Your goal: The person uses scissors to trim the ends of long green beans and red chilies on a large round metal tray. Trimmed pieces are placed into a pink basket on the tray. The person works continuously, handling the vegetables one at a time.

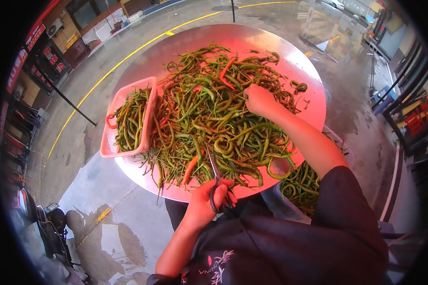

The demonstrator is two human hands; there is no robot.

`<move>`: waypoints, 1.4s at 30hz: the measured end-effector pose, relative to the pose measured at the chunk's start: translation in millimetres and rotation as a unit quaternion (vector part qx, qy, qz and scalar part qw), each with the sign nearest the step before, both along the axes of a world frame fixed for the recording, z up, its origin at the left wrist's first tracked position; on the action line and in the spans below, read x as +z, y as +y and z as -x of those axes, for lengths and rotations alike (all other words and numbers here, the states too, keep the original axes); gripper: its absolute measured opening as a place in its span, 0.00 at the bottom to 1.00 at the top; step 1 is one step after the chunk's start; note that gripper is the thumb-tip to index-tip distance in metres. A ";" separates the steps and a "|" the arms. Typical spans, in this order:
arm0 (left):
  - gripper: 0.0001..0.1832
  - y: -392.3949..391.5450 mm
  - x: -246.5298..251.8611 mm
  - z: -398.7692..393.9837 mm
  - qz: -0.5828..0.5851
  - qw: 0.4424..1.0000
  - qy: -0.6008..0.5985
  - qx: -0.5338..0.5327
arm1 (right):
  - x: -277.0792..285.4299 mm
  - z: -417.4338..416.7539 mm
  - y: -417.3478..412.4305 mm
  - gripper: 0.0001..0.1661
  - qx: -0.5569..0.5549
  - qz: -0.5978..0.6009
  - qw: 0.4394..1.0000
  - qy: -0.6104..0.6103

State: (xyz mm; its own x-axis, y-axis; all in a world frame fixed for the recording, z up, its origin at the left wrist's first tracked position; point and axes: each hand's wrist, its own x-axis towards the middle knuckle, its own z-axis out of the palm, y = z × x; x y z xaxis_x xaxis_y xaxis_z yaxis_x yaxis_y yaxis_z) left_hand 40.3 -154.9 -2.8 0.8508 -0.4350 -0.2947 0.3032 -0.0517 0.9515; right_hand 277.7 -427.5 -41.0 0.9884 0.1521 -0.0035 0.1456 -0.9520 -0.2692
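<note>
A round metal table (306,92) bears a broad heap of long green chili peppers (214,107), with a few red ones among them. My left hand (210,199) holds a pair of scissors (214,167) by the dark handles at the near edge, the blades pointing away over the heap. A red chili pepper (190,169) lies just left of the blades. My right hand (258,99) reaches onto the right part of the heap, fingers curled down at the peppers; whether it grips one is hidden. A pink plastic basket (148,131) at the table's left edge contains green peppers.
Below the table's right edge stands a plastic tub (292,206) with more green peppers. A thin dark pole (71,103) rises left of the table, another (233,10) beyond it. A scooter (46,228) is parked at lower left. The ground is partly wet.
</note>
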 end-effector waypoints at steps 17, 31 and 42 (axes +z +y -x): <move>0.19 -5.0 -4.9 3.5 0.017 0.999 -0.029 0.008 | 3.5 -54.2 4.5 0.30 -0.054 -0.108 0.993 -0.001; 0.17 0.4 -7.4 -1.6 0.076 0.996 -0.037 -0.028 | 56.0 79.2 23.9 0.09 -0.024 -0.691 0.704 0.162; 0.17 6.5 -9.7 -4.3 0.077 0.996 -0.024 -0.026 | 32.4 142.4 87.2 0.08 0.016 -0.706 0.678 0.205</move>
State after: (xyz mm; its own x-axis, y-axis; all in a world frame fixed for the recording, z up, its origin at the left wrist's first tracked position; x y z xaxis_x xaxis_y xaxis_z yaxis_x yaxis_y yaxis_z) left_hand 44.7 -148.5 -12.5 0.8379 -0.5152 -0.1802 0.2576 0.0822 0.9627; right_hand 135.3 -340.3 -8.6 0.9442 0.3118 -0.1062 -0.2032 0.2977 -0.9328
